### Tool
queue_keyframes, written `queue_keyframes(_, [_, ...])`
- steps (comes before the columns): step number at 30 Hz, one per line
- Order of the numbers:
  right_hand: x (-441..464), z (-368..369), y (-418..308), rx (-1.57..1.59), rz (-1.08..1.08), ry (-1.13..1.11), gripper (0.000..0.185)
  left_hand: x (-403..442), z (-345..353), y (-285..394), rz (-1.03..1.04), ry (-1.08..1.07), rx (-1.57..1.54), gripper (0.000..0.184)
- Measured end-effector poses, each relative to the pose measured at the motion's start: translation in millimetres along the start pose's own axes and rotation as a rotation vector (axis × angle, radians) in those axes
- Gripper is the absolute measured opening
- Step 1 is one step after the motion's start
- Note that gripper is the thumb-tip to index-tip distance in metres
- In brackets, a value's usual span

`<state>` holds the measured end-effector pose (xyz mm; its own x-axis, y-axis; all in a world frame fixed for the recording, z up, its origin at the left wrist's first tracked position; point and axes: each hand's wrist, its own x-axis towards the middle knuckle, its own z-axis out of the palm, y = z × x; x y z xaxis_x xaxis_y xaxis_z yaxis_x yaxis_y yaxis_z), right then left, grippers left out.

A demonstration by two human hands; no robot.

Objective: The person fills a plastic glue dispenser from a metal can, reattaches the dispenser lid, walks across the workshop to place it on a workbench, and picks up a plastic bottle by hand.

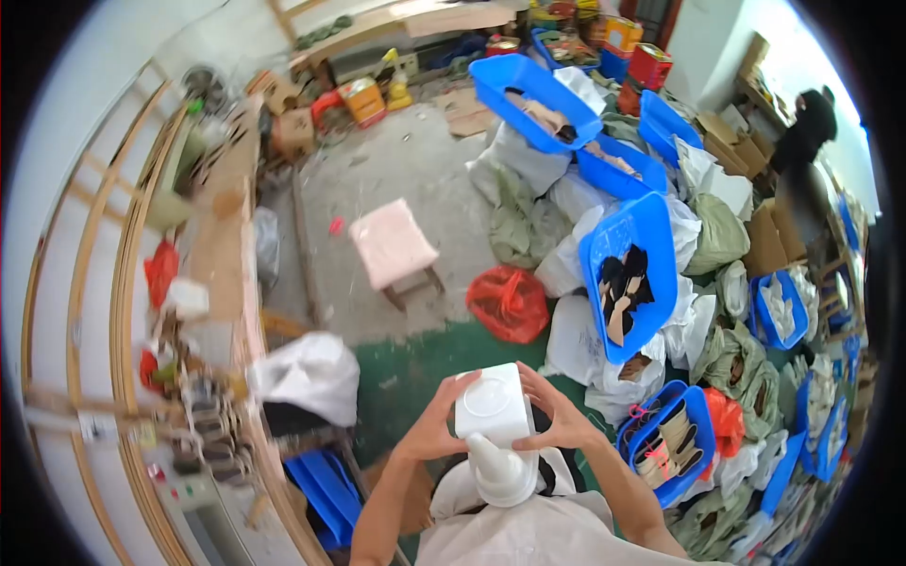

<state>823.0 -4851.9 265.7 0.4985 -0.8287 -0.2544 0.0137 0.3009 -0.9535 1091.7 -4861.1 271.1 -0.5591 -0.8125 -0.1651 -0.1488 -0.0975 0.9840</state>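
Where our two hands are: left hand (436,426) and right hand (566,422) clamped on opposite sides of one white container (486,394).
Container: between our palms, one white cone (494,464) overlapping its near edge in view.
Stool (393,243): one, well ahead of us.

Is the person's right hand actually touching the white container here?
Touching. The head view shows the right hand at the side of the white container, its thumb against the near corner with no visible gap.
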Motion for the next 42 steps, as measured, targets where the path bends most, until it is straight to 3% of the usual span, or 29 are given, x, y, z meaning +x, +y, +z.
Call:
queue_keyframes(1, [23.6,-8.9,-0.4,-0.037,-0.056,0.077,0.115,28.0,-17.3,-5.8,-0.004,0.047,-0.041,0.101])
queue_keyframes(4, [93.8,-43.4,-31.4,-0.339,-0.118,0.321,0.1,108.7,-70.6,-55.3,0.081,0.283,0.022,0.101])
queue_keyframes(5, [119.9,-47.0,-43.2,-0.281,-0.192,0.483,0.074,129.6,-82.4,-50.9,-0.008,0.403,-0.083,0.1])
queue_keyframes(8, [194.5,-78.3,-83.6,-0.596,-0.42,0.306,0.067,191.0,-138.2,-53.3,0.038,0.604,0.123,0.101])
queue_keyframes(9, [225.4,-80.6,-91.0,-0.559,-0.513,0.239,0.065,210.9,-158.3,-67.1,0.039,0.642,0.082,0.101])
queue_keyframes(12, [319.3,-84.5,-120.8,-0.526,-0.427,0.187,0.059,252.6,-215.4,-58.0,-0.042,0.737,0.354,0.1])
queue_keyframes(16, [447.8,-119.5,-127.3,-0.388,-0.338,-0.023,0.05,313.5,-271.9,-53.0,-0.089,0.859,-0.009,0.101])
queue_keyframes(18, [514.4,-138.4,-133.8,-0.302,-0.234,-0.105,0.049,356.8,-304.5,-69.2,-0.132,0.885,-0.005,0.102])
queue_keyframes(19, [546.2,-143.9,-138.2,-0.326,-0.305,-0.001,0.044,383.1,-317.5,-58.5,-0.154,0.887,0.029,0.102])
queue_keyframes(22, [635.7,-167.1,-132.6,-0.346,0.004,0.256,0.033,462.4,-384.0,-71.9,-0.22,0.823,0.095,0.103])
queue_keyframes(25, [721.9,-213.3,-158.3,-0.271,-0.104,0.489,0.038,547.2,-432.9,-69.7,-0.152,0.81,0.181,0.104])
queue_keyframes(31, [867.0,-319.1,-249.9,0.299,-0.11,0.897,0.051,706.0,-564.2,15.2,0.023,0.764,0.303,0.103])
queue_keyframes(33, [911.3,-360.8,-275.0,0.569,-0.19,0.873,0.052,756.1,-598.1,25.9,0.05,0.743,0.195,0.104])
queue_keyframes(38, [1018.5,-447.7,-311.0,0.846,-0.273,0.85,0.05,876.0,-685.1,26.1,0.02,0.723,0.145,0.104])
queue_keyframes(42, [1101.8,-511.4,-335.5,1.21,-0.226,0.791,0.05,956.3,-750.9,29.2,-0.077,0.758,0.033,0.101])
